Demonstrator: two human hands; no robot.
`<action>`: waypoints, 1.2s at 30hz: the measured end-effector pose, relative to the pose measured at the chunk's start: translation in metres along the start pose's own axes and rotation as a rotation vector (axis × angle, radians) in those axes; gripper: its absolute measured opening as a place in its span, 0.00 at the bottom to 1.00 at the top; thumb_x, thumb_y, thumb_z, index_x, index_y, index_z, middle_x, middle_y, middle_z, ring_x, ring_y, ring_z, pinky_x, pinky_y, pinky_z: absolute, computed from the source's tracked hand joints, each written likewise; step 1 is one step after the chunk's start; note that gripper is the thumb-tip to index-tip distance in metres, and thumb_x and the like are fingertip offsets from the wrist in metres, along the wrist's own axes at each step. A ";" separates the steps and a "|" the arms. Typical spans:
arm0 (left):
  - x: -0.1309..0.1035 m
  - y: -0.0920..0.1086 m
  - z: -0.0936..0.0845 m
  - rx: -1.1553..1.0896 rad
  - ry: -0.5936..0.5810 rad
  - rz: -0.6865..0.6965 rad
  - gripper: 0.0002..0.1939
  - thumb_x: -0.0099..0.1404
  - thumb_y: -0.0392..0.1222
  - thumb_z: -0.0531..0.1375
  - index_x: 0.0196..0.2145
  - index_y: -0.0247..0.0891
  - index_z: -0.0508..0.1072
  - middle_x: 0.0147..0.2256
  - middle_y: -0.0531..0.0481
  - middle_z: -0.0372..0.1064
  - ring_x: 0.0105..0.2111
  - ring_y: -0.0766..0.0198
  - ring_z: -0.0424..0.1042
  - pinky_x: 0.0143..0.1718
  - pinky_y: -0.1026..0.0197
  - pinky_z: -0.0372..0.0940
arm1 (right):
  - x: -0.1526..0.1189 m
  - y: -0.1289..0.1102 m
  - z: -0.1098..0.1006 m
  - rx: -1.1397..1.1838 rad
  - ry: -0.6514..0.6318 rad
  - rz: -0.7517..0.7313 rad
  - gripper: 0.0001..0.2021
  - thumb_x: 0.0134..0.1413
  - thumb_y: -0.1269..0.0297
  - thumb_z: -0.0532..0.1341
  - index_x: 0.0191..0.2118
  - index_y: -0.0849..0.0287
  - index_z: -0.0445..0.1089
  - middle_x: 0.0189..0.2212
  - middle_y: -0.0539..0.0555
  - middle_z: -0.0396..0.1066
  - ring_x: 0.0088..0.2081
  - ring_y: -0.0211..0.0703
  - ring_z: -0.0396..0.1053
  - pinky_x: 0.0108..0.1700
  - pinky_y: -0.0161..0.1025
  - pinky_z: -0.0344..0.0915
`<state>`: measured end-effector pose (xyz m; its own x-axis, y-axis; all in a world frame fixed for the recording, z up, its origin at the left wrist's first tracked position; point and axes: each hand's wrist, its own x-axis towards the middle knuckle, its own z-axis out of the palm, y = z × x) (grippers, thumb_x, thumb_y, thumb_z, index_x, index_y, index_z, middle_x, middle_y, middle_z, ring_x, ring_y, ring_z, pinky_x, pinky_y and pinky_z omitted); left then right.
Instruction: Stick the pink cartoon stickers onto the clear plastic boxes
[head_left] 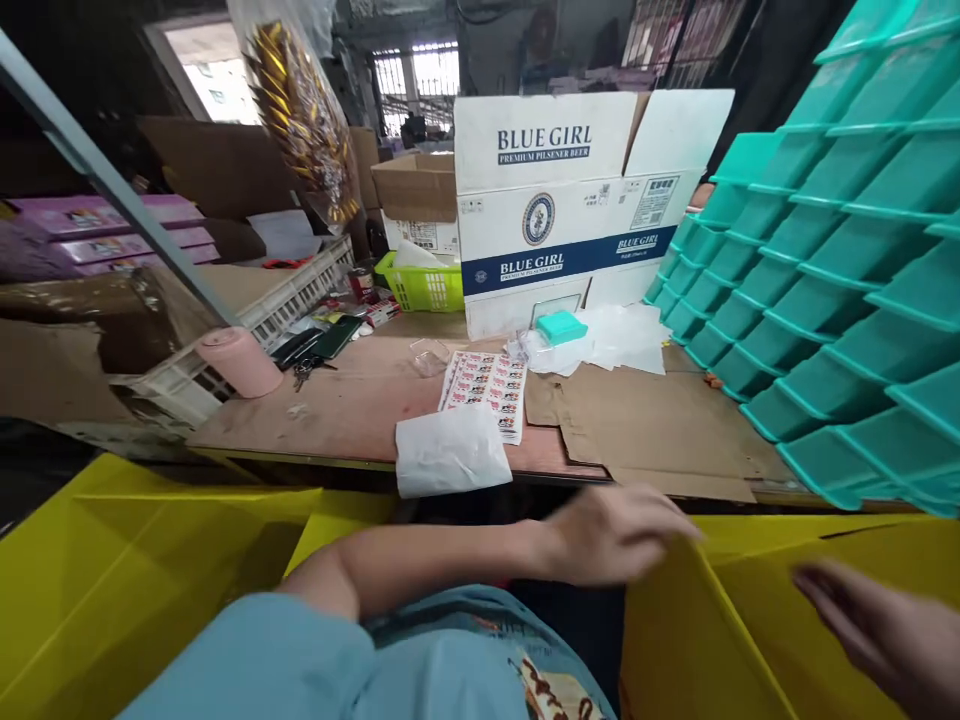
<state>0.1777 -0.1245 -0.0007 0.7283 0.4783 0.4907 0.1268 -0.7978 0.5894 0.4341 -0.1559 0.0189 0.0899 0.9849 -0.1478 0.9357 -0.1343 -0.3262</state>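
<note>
My left hand (619, 535) reaches across my body to the near edge of the right-hand yellow bin (705, 630). It is smeared by motion, and I cannot tell whether its fingers grip the rim or only pass over it. Over the inside of the same bin is my right hand (885, 630), also blurred and cut off by the frame's edge; its grip is unclear. On the bench ahead lie a stack of printed sticker sheets (491, 385) and a white backing sheet (454, 450) that hangs over the front edge.
Turquoise trays (825, 290) are stacked high on the right. A white beer carton (570, 220) stands at the back, a small turquoise box (561, 327) before it. A pink cylinder (240, 362) and keys (309, 370) are left. Another yellow bin (150, 560) stands at my left.
</note>
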 end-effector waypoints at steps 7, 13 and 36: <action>-0.160 -0.079 -0.135 0.576 0.480 -0.861 0.27 0.62 0.39 0.59 0.58 0.33 0.64 0.62 0.34 0.58 0.64 0.46 0.55 0.64 0.43 0.51 | 0.093 -0.250 0.069 0.200 0.071 -0.774 0.11 0.57 0.61 0.62 0.46 0.54 0.73 0.46 0.57 0.76 0.50 0.53 0.71 0.51 0.45 0.67; -0.195 -0.113 -0.179 0.570 0.203 -0.974 0.08 0.61 0.45 0.60 0.36 0.40 0.71 0.40 0.45 0.73 0.44 0.50 0.72 0.48 0.50 0.67 | 0.179 -0.249 0.079 0.227 0.292 -0.546 0.13 0.62 0.69 0.56 0.50 0.60 0.72 0.49 0.60 0.72 0.51 0.48 0.69 0.54 0.43 0.64; 0.093 -0.217 -0.219 0.056 0.443 -0.528 0.14 0.59 0.34 0.60 0.43 0.34 0.73 0.40 0.46 0.76 0.38 0.59 0.75 0.38 0.61 0.69 | 0.421 -0.121 -0.024 0.486 0.591 0.057 0.45 0.57 0.44 0.56 0.70 0.64 0.39 0.65 0.72 0.51 0.64 0.63 0.54 0.60 0.56 0.57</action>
<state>0.0700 0.1737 0.0578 0.2171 0.9033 0.3699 0.4317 -0.4287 0.7936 0.3667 0.2779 0.0187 0.4289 0.8510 0.3030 0.6814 -0.0846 -0.7270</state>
